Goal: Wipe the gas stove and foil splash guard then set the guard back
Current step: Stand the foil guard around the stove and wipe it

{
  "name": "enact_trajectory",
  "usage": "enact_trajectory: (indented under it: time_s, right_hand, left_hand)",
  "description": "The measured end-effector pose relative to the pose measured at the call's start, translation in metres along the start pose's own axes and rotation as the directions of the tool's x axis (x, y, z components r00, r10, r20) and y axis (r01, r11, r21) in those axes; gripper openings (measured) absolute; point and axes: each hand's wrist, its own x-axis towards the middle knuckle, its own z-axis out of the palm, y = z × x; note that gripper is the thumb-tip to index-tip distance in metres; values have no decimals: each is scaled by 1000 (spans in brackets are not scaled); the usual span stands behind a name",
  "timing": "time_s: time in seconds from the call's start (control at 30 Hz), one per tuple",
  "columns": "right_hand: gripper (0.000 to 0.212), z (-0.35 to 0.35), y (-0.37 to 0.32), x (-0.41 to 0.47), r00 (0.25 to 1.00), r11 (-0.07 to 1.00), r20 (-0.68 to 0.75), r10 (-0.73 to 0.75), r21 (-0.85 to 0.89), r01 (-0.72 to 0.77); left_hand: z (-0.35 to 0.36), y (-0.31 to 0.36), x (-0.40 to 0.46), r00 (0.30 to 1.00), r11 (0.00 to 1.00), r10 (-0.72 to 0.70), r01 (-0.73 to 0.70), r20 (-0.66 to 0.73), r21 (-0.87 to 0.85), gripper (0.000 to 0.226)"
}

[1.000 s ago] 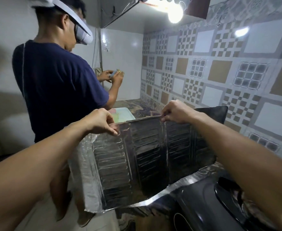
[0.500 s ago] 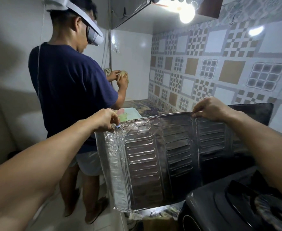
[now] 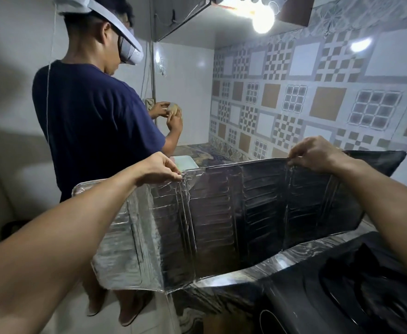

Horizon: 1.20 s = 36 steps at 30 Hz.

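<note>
While both hands pinch its top edge, left hand (image 3: pixel 160 168) and right hand (image 3: pixel 314 153), the ribbed silver foil splash guard (image 3: pixel 221 220) stands upright beside the black gas stove (image 3: pixel 337 292).

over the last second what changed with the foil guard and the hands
The foil guard has been spread wider: its left panel, folded in a second ago, now opens out toward the wearer, and the right hand has drawn away from the left hand. Both hands still pinch the top edge. The stove stays at lower right, and the other person stays at the counter.
</note>
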Motion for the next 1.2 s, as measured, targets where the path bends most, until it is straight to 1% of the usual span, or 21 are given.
enact_trajectory:
  time_s: [0.13,0.23,0.3,0.33,0.43,0.57,0.63,0.73,0.83,0.93,1.0,1.13,1.2]
  right_hand:
    - [16,0,3,-4,1000,999,16,25,32,-26]
    - [14,0,5,-6,999,999,28,28,23,-29]
    - [13,-1,6,-7,999,999,33,29,12,-29]
    - [13,-2,6,-7,999,1000,37,28,4,-28]
    - [15,-2,8,-9,998,1000,48,30,-4,-30]
    - [18,-2,9,-11,995,998,81,57,7,-58]
    - [16,-1,8,-12,991,998,124,56,31,-61]
    - [14,2,6,-14,990,999,134,34,11,-36]
    - [13,4,6,-16,994,999,103,36,12,-38]
    - [13,6,6,-17,996,999,74,40,-21,-39]
    - [12,7,7,-18,996,998,68,54,-22,-53]
    - [11,10,5,-21,992,997,102,76,-21,-74]
    - [11,9,5,-21,992,997,100,73,-29,-71]
  left_hand:
    - [2,6,0,999,1000,-4,2,52,29,11]
    - [3,10,-1,998,999,-8,5,61,37,15]
    - [3,11,1,997,999,-10,8,74,36,12]
    - [4,11,2,997,999,-3,0,75,45,14]
    - [8,10,6,1000,997,18,-20,25,72,19]
    - [14,8,10,995,985,69,-57,-68,164,5]
    - [18,8,11,991,974,91,-69,-94,214,8]
    - [23,10,12,990,965,99,-72,-96,253,8]
    - [23,12,11,993,977,116,-109,-27,181,4]
    - [21,17,8,987,977,160,-160,11,142,11]
    - [23,18,7,985,972,172,-167,-17,166,14]
    - [30,14,11,979,961,177,-151,-98,231,19]
    - [29,16,11,980,959,171,-143,-99,244,23]
